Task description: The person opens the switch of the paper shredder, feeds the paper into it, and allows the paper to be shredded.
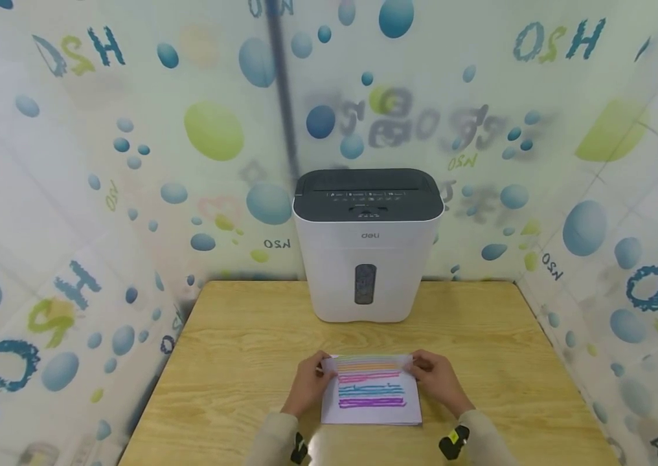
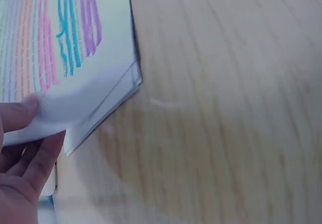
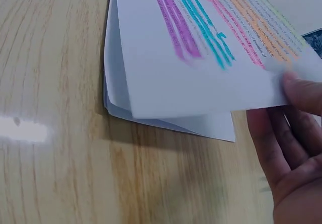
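Note:
A white sheet of paper point(image 1: 371, 414) with printed lines marked in orange, pink, teal and purple lies over more white sheets point(image 3: 118, 110) on the wooden table. My left hand point(image 1: 308, 385) pinches its far left part, thumb on top and fingers beneath, as the left wrist view shows. On the far right part my right hand point(image 1: 438, 380) pinches the same sheet in the same way. The sheet's held side is lifted, and in the right wrist view a gap shows between it and the sheets below.
A white paper shredder point(image 1: 329, 265) with a dark top stands at the back of the wooden table point(image 1: 236, 362), beyond the paper. Patterned curtains point(image 1: 212, 129) with blue and green dots hang behind and at both sides.

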{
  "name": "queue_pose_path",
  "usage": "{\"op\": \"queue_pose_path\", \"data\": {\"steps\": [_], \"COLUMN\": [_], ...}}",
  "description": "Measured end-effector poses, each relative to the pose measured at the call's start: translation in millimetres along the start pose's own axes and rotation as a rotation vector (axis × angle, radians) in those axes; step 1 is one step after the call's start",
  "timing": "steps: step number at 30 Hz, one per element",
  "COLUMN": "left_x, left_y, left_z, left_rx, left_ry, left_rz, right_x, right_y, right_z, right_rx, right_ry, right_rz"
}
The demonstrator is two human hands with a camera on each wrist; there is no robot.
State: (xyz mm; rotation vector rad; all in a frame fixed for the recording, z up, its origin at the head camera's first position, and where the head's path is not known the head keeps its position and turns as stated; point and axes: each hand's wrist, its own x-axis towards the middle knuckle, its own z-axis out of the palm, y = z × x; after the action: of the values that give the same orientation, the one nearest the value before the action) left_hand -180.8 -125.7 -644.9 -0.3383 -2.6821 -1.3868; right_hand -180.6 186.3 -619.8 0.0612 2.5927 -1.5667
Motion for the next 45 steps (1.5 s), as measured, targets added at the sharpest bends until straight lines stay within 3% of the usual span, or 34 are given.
{"op": "queue_pose_path", "data": {"steps": [4, 13, 27, 45], "left_x": [1.9, 7.2, 20.2, 50.8], "left_y": [3.2, 12.1, 32.0, 56.8], "left_z": [-5.5, -16.8, -29.4, -48.1], "left_rx": [-0.048, -0.119, -0.165, -0.127], "left_ry": [-0.004, -0.051, -0.047, 0.032], "left_rz": [-0.04, -0.12, -0.108, -0.018], "right_x": [1.0, 5.0, 12.6, 20.0], "right_y": [-4, -8, -18, -55], "right_z": [-2, -8, -26, -50], "right_rx": [-0.004, 0.009, 0.022, 0.019], "right_ry": [0.009, 0.037, 0.044, 0.046], "right_rz": [0.04, 0.026, -0.014, -0.06]}}
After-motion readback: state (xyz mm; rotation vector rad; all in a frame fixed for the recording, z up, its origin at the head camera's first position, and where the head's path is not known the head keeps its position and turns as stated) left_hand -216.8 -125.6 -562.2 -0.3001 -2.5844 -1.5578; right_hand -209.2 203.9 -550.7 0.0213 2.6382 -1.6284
